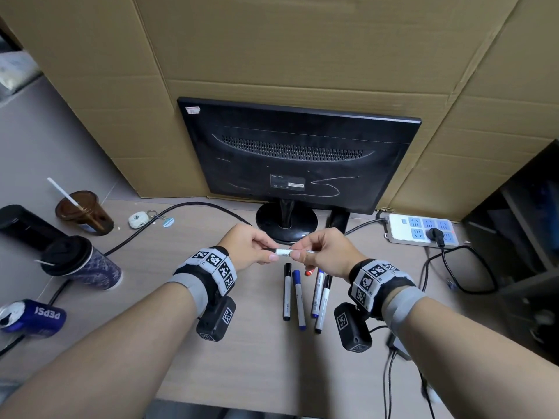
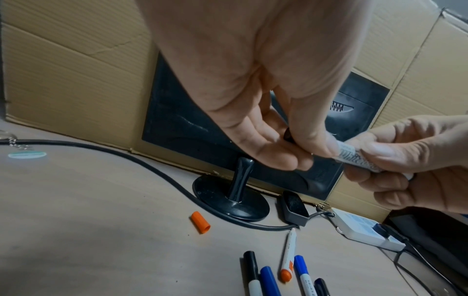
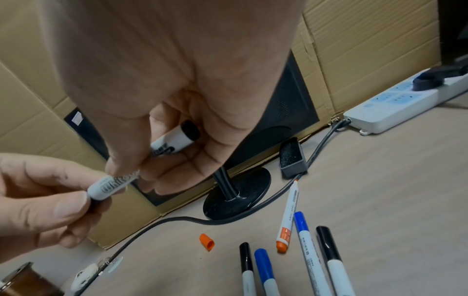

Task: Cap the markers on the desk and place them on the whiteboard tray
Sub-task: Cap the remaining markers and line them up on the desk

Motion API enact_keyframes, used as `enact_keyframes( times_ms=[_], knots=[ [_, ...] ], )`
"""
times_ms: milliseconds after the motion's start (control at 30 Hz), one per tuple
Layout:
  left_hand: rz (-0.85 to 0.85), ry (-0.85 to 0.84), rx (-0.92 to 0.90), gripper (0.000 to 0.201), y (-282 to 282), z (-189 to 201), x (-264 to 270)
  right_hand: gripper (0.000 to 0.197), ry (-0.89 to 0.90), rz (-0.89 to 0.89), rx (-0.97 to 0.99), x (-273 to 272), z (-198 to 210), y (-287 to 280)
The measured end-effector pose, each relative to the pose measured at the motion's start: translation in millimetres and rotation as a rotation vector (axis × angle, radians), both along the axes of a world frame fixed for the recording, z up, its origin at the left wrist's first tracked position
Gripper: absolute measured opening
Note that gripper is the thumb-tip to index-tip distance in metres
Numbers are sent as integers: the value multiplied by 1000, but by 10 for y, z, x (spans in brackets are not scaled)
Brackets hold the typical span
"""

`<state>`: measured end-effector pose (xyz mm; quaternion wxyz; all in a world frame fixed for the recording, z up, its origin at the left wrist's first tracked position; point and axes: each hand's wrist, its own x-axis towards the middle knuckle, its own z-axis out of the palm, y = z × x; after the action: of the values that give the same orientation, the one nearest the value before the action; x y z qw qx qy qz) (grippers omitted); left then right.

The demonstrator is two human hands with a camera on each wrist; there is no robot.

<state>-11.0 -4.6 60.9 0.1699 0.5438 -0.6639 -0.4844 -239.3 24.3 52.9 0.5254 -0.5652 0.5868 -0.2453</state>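
Both hands hold one white marker (image 1: 284,252) level above the desk, in front of the monitor stand. My left hand (image 1: 266,251) pinches the black cap (image 3: 97,202) at the marker's left end. My right hand (image 1: 305,252) grips the barrel (image 3: 172,144). Below them on the desk lie two black-capped markers (image 1: 287,291) (image 1: 323,303) and two blue-capped ones (image 1: 299,297) (image 1: 317,293). An orange marker (image 2: 288,258) lies among them with its tip bare. Its loose orange cap (image 2: 200,222) lies a little to the left.
A black monitor (image 1: 299,158) on a round base (image 1: 286,222) stands against cardboard sheets. A black cable (image 1: 187,207) crosses the desk. A grey eraser (image 2: 293,208) and a white power strip (image 1: 423,231) lie at the right; two cups (image 1: 84,213) (image 1: 81,264) and a Pepsi can (image 1: 33,319) at the left.
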Motion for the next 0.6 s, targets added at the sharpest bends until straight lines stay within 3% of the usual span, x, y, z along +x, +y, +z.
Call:
enact_keyframes(
  times_ms=[333,600],
  knots=[
    [-25,-27,-23,19,5,-18,-136,9,38,12,-1,-59,41,-12],
    [52,80,-37,21,45,-18,-267,21,41,-40,-30,-205,122,-129]
  ],
)
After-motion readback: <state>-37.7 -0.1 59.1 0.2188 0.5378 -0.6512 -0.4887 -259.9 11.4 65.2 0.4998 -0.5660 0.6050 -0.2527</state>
